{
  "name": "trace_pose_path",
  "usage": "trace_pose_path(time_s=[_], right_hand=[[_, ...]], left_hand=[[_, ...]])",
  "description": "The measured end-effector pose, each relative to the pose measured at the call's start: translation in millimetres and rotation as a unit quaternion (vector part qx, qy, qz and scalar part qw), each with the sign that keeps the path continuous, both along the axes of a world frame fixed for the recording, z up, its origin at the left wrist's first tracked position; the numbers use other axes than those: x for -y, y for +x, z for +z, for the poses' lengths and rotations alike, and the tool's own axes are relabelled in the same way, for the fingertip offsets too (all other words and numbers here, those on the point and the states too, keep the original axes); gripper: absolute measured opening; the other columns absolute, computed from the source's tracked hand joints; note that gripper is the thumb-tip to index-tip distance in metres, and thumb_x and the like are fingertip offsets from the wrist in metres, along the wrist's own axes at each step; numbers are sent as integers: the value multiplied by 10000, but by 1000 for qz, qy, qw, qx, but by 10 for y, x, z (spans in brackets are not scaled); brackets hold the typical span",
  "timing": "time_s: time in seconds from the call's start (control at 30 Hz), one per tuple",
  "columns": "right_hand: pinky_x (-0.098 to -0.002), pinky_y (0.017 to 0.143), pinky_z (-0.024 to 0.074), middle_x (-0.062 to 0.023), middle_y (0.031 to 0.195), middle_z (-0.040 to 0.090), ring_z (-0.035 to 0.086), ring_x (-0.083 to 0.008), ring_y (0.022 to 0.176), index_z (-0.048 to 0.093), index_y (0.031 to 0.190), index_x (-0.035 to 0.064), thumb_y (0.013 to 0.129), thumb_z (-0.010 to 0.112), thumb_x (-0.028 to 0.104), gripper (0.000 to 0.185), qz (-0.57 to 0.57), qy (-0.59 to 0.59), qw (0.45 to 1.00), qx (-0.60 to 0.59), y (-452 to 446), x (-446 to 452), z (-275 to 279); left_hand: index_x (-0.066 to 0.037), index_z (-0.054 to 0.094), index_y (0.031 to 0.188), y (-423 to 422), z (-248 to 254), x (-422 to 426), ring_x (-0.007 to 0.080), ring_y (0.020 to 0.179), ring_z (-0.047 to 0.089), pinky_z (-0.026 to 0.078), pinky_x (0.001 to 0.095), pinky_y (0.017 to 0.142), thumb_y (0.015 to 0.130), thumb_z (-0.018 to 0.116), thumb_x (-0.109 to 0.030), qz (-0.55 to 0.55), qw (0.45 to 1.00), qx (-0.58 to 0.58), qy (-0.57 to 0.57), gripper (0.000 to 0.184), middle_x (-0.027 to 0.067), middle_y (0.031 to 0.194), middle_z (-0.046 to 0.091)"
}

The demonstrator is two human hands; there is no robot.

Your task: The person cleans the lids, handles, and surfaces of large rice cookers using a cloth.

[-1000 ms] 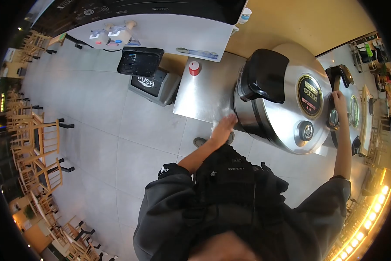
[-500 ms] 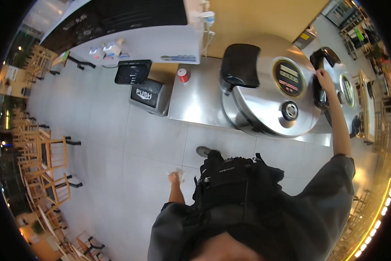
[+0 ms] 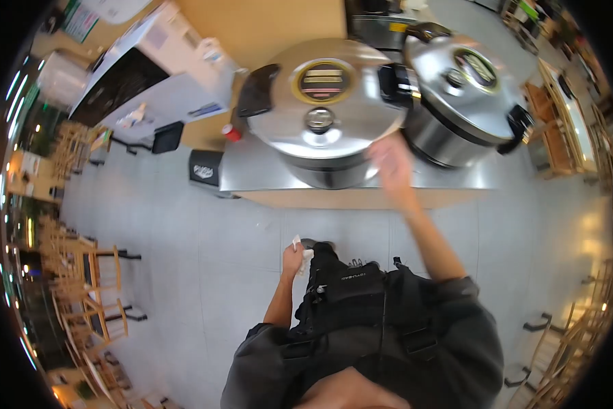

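Low, left hand (image 3: pixel 293 259) clutches tissue (image 3: pixel 308 254) — right hand (image 3: pixel 393 165) outstretched by cooker (image 3: pixel 323 112), grip too blurred to tell.

Left fingers (image 3: pixel 295 249) curled low, right arm (image 3: pixel 426 235) outstretched.

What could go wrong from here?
The right hand, blurred, is at or close to the nearer cooker; if hot, that could burn it. The can stands beside that cooker and might tip if the cooker shifts. The tissue pokes out of the left hand and may drop on the floor.
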State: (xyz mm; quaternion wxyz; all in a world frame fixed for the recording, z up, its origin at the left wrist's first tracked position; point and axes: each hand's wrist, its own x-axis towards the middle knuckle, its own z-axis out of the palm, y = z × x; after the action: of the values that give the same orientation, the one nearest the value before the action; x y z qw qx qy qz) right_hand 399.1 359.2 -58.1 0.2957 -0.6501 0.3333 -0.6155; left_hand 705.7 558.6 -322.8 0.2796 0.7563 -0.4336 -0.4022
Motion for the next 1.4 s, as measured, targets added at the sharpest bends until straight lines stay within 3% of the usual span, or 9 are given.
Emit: trace_pose_path(time_s=[0.2,0.37,0.53,0.8,1.1,1.2,1.27,1.33,1.4], right_hand=[[-388,909,496,-89,1071,657,621,-234,1027,622,1204,53,997,583,186,250,129,327,914,-204,-1163,-1840,-1391],[-388,984,474,-99,1358,560,578,-228,1186,423,1454,89,1032,541,214,455,-29,515,841,163,-1874,-2338,-1404],[-358,1050,426,-117,1406,511,527,-197,1262,351,1500,66,1036,476,159,490,-119,474,818,303,-2491,-2335,-1672],[-342,839,543,-100,1126,664,663,-196,994,523,1311,-11,1002,603,267,423,-309,476,728,384,-3784,-2674,-1893],[-512,942,541,-162,1280,596,625,-295,1153,457,1353,21,1034,535,218,383,-386,325,681,530,-5251,-2633,-1264],[-506,966,520,-134,1307,593,610,-279,1180,455,1382,53,1057,504,205,362,-395,338,654,549,-5556,-2259,-1470],[-481,960,521,-114,1304,593,603,-256,1183,476,1372,74,1056,507,193,339,-303,398,741,447,-5706,-2085,-1840],[-458,949,527,-109,1290,596,602,-244,1175,500,1351,77,1051,519,186,320,-252,425,734,466,-5849,-1832,-1720],[-436,937,534,-103,1276,599,600,-233,1166,525,1331,80,1046,530,180,302,-198,452,728,476,-6132,-1489,-1652]], left_hand=[[-6,667,1091,-1555,438,348,136,801,643,523,336,718,1044,519,-307,-97,976,-193,-31,339,56,949,699],[-22,503,1394,-3064,940,604,177,1096,615,508,329,939,1038,554,-302,-272,868,-405,93,456,96,1241,624],[17,452,1435,-4338,1258,461,281,1330,471,366,369,1125,1031,520,-205,-563,797,-161,-148,465,154,1401,494],[26,617,1262,-5880,633,920,208,1118,608,481,353,957,1015,536,-232,-549,775,-257,182,366,149,1251,637],[6,515,1363,-7826,1306,1470,258,1102,639,491,368,968,969,619,-333,-763,586,-256,96,530,158,1185,669],[-7,426,1436,-7990,1142,1507,319,1126,633,492,379,987,937,669,-361,-769,570,-283,-59,659,178,1209,642],[-20,376,1472,-7997,956,1580,354,1126,632,502,400,984,913,711,-343,-770,578,-260,-75,727,191,1275,605],[-1,431,1413,-8063,658,1651,311,1057,665,542,394,894,896,735,-305,-663,713,-223,47,673,165,1162,663],[-15,446,1407,-8182,439,1857,240,1055,667,548,366,881,924,708,-219,-572,709,-355,213,585,123,1212,653]])
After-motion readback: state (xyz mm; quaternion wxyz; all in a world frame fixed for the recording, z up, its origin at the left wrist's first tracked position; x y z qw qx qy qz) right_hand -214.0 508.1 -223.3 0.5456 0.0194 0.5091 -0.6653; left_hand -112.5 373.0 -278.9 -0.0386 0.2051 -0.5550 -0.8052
